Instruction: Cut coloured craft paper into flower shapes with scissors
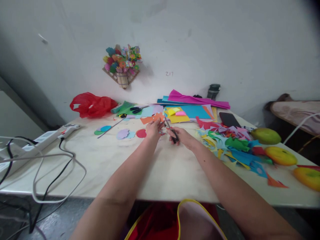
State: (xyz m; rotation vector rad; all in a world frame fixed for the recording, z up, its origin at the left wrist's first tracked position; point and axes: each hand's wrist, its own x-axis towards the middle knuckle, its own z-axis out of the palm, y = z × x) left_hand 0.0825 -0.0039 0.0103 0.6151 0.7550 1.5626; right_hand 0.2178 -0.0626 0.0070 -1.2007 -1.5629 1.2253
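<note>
- Right grip (180, 135) is closed around a pair of black-handled metal scissors (174, 136), blades pointing away from the body toward the left grip.
- Left grip (153, 129) has its fingers bent close to the blades, over the edge of a bright orange paper piece with an uneven outline (148, 120); whether it pinches that piece or a smaller one, I cannot tell.
- Both grips meet above the middle of the pale, smooth-topped desk (112, 166).
- Cutting paper seems to be the step in hand; round red paper cut-outs (141, 133) and a lavender scalloped paper shape (122, 134) lie to the left, a heap of multicoloured paper scraps (235, 144) to the right.
- Next move, as I judge it, calls for steady paper, fingertips clear of the blades, and small turns along the outline.
</note>
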